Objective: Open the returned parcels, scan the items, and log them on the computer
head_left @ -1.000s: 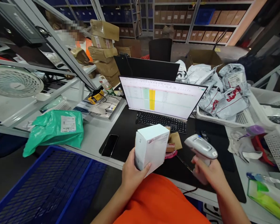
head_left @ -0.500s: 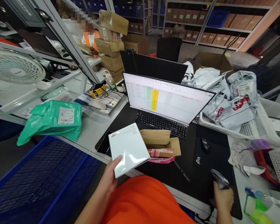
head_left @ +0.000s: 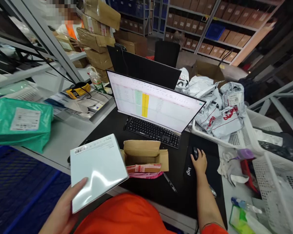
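Observation:
My left hand (head_left: pixel 72 198) grips a flat white box (head_left: pixel 97 169) by its lower left edge, thumb on top; a printed label strip runs along the box's far edge. On the black desk mat, my right hand (head_left: pixel 200 161) is wrapped over a black computer mouse (head_left: pixel 195 152). A handheld scanner (head_left: pixel 212 191) lies partly hidden behind my right forearm. Between my hands an open cardboard box (head_left: pixel 143 159) with pink wrapping at its front edge sits on the mat. Near it are a black pen (head_left: pixel 170 183) and the keyboard (head_left: pixel 152 131).
A monitor (head_left: pixel 153 104) showing a spreadsheet stands behind the keyboard. White baskets hold silver parcel bags (head_left: pixel 226 120) at right. A green package (head_left: pixel 21 122) lies at left above a blue crate (head_left: pixel 26 191). A person in an orange vest (head_left: pixel 72 31) is beyond stacked cartons (head_left: pixel 97 42).
My right hand has let go of the scanner and moved forward onto the mouse. The white box has come closer to the camera in my left hand. The view has shifted right.

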`<move>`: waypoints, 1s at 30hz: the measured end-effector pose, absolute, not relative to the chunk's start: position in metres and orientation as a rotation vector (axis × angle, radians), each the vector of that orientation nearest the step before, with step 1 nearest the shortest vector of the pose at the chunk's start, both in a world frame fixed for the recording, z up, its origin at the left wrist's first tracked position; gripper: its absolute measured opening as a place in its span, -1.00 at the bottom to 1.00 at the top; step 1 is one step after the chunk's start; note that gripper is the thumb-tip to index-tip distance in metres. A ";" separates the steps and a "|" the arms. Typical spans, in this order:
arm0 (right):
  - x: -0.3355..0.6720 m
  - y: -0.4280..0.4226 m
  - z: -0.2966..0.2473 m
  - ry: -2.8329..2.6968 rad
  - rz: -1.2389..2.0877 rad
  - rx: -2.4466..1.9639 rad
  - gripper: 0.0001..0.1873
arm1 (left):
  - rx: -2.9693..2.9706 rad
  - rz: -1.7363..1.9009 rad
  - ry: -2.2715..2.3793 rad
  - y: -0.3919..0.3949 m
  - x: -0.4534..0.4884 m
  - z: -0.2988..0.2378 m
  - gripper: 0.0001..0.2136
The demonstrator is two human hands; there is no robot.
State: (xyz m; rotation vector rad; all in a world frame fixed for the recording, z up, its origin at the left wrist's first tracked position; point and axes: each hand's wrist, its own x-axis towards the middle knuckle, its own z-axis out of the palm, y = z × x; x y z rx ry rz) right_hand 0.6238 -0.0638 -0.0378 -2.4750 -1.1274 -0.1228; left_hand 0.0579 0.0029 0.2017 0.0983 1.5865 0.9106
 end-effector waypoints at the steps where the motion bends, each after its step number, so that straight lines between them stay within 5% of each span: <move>1: 0.627 -0.063 -0.044 -1.150 -0.145 -2.475 -0.32 | 0.104 0.922 1.584 -0.001 0.059 0.203 -0.64; 11: 0.630 -0.067 -0.056 -1.227 -0.238 -2.421 -0.44 | 0.084 0.987 1.668 -0.010 0.087 0.216 -0.48; 30: 0.623 -0.072 -0.060 -1.264 -0.267 -2.437 -0.39 | -0.044 1.221 1.685 -0.022 0.058 0.205 -0.56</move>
